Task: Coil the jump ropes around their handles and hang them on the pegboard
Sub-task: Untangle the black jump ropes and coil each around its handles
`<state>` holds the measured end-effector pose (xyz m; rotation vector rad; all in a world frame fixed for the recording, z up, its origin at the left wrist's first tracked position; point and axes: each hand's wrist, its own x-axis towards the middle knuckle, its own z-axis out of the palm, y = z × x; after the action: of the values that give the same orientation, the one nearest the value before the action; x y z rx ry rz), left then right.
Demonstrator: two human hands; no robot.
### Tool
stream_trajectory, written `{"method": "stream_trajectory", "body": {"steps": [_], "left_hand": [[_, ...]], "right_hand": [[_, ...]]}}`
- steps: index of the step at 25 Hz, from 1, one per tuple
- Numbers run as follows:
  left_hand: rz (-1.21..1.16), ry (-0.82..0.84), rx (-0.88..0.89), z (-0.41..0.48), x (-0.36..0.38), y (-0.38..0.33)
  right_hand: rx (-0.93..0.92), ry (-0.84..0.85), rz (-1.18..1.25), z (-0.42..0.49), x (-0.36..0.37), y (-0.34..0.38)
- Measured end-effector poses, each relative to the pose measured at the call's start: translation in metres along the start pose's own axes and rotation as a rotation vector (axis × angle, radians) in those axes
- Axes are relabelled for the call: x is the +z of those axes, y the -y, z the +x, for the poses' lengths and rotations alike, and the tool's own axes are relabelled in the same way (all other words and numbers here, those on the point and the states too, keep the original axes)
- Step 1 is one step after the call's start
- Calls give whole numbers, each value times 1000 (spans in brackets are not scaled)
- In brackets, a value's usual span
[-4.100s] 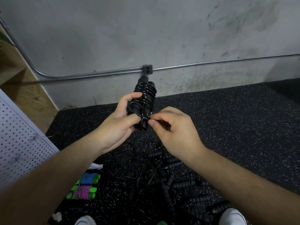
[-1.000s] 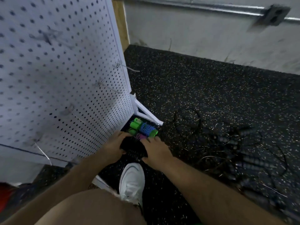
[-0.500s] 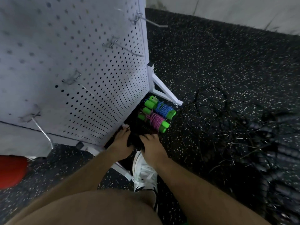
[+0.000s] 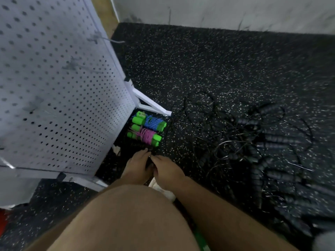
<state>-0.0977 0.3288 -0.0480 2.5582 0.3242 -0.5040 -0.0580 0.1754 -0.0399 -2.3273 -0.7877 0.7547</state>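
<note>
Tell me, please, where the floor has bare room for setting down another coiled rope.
The widest bare floor lies between the wall and the black rope tangle, beyond the white foot of the pegboard. It is crowded in the corner at the board's base, which holds the blue bundle and pink bundle, and across the tangle to their right.

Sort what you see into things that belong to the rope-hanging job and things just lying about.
Job: pegboard, hook, blue rope, pink rope, black rope tangle.
Just there: white shoe, red object at the left edge, wall.
</note>
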Motion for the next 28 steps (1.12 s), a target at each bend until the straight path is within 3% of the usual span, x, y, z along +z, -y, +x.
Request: {"method": "stream_trajectory", "body": {"steps": [10, 15, 17, 21, 25, 28], "left_hand": [[124, 301, 497, 69, 72, -178], [308, 403, 603, 92, 96, -223], [331, 411, 624, 97, 103, -243], [320, 467, 601, 97, 122, -260], [260, 390, 596, 92, 114, -264], [81, 538, 513, 88, 93, -279]], "right_hand": [[356, 5, -201, -97, -113, -140], [591, -150, -408, -131, -137, -184], [702, -129, -352, -139, -136, -198], [746, -180, -124, -137, -128, -205], [773, -270, 30, -144, -128, -197], [682, -369, 191, -154, -155, -192]]}}
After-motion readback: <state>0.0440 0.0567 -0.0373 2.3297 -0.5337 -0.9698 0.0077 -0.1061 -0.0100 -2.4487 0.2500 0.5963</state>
